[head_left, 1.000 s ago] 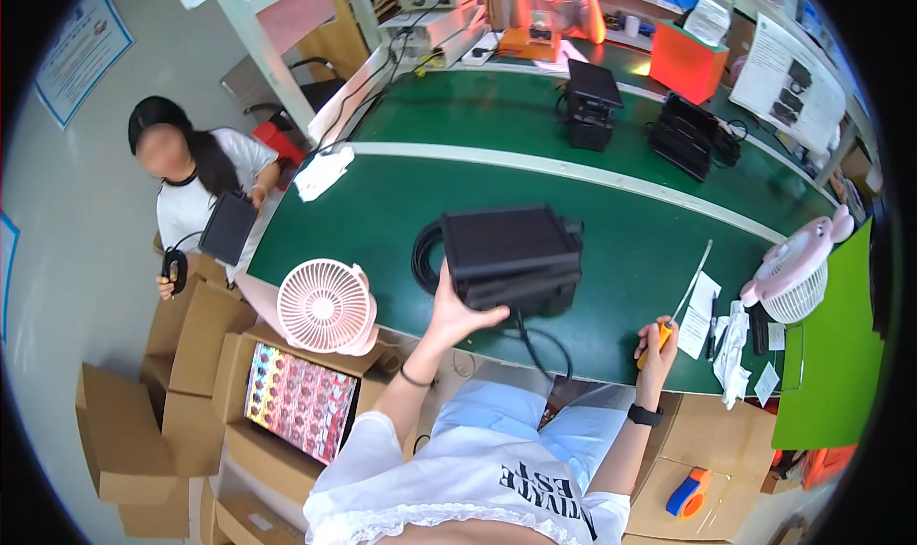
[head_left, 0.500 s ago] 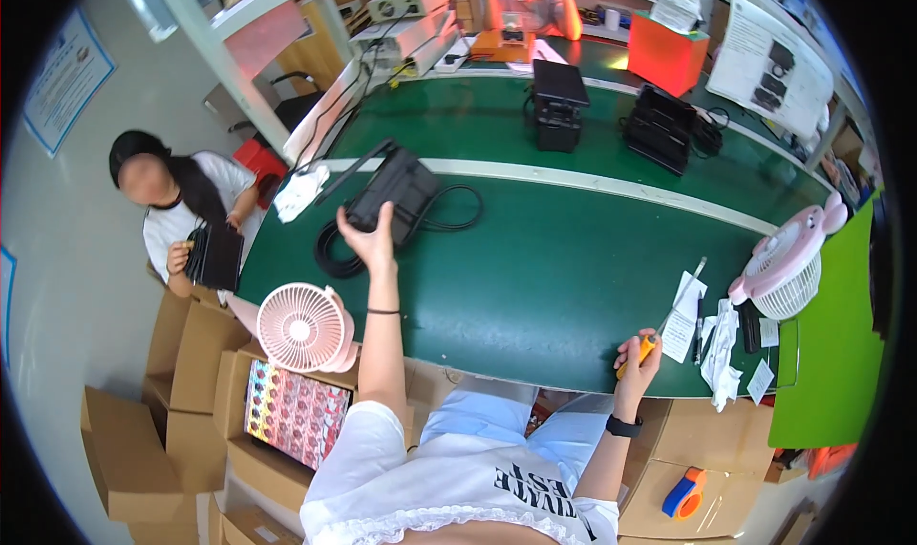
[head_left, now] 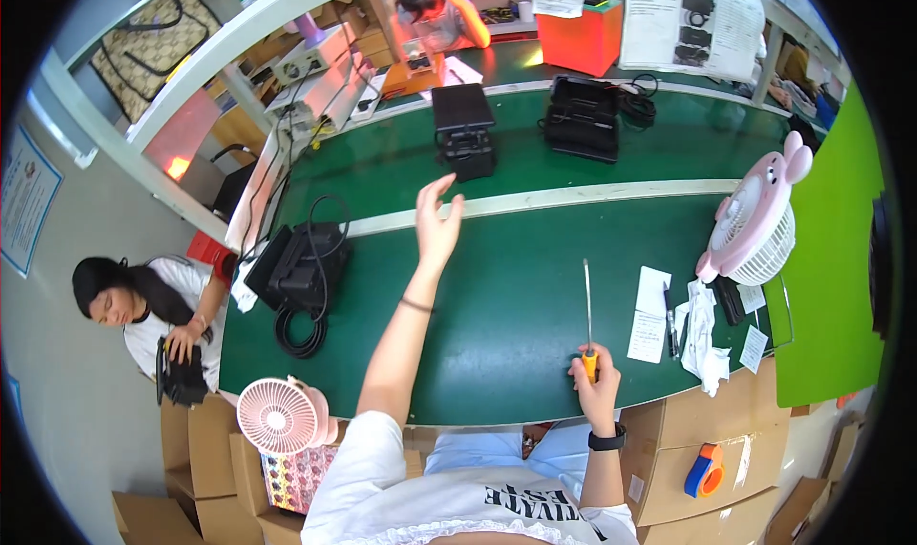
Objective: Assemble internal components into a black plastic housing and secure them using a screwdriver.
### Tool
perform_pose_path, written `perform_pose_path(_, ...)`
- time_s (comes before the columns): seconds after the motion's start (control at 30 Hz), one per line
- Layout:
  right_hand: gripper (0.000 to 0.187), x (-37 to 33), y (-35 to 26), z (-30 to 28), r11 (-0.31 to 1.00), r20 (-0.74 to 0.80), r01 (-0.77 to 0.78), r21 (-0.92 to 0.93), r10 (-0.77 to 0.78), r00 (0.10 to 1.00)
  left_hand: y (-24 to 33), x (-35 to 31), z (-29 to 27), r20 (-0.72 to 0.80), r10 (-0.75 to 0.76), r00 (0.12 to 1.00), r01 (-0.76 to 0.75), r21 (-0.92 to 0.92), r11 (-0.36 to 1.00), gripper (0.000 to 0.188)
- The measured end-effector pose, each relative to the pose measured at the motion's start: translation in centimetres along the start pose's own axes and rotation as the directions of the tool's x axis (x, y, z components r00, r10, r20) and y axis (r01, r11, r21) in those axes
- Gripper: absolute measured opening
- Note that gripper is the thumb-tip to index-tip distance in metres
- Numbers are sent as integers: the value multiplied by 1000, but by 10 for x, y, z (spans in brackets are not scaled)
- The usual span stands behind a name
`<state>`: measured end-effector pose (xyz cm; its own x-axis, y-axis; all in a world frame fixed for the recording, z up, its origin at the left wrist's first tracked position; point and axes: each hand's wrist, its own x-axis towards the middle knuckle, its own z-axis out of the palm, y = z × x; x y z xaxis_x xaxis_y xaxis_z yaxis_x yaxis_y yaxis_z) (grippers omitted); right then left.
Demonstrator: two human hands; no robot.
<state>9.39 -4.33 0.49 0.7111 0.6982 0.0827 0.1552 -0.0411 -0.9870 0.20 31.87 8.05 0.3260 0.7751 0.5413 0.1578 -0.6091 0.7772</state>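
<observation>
My left hand [head_left: 438, 224] is raised over the green table [head_left: 497, 325], its fingers apart and holding nothing. Just beyond it stands a black boxy device with a flat panel on top [head_left: 462, 115]. My right hand [head_left: 594, 383] grips a screwdriver [head_left: 589, 354] by its yellow handle; the long metal shaft points away from me. At the table's left side lies a black case [head_left: 308, 268] with its lid raised, and a coiled black cable [head_left: 302, 333] beside it.
A pink fan [head_left: 279, 417] stands at the near left edge and a pink-and-white fan [head_left: 750, 222] at the right. Paper slips [head_left: 650, 316], a pen [head_left: 670, 320] and crumpled tissue [head_left: 702, 340] lie right. An open black case [head_left: 583, 117] is far. Co-workers sit left and across.
My left hand has let go of the black case, which now lies farther left, and has moved right and away from me. The screwdriver now points straighter ahead. My view has shifted.
</observation>
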Motion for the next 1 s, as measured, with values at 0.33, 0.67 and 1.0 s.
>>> perform_pose_path(0.33,24,6,0,6,1000,-24,23,8,-23,999,-71,71,67,-86,-116,990,138,323,936,36)
perform_pose_path(0.67,24,6,-3,6,998,23,23,50,-24,999,-22,34,8,-382,182,906,-114,193,974,15)
perform_pose_path(1.0,24,3,0,5,997,-39,4,81,-1,999,132,-166,-32,249,535,808,-589,384,711,19)
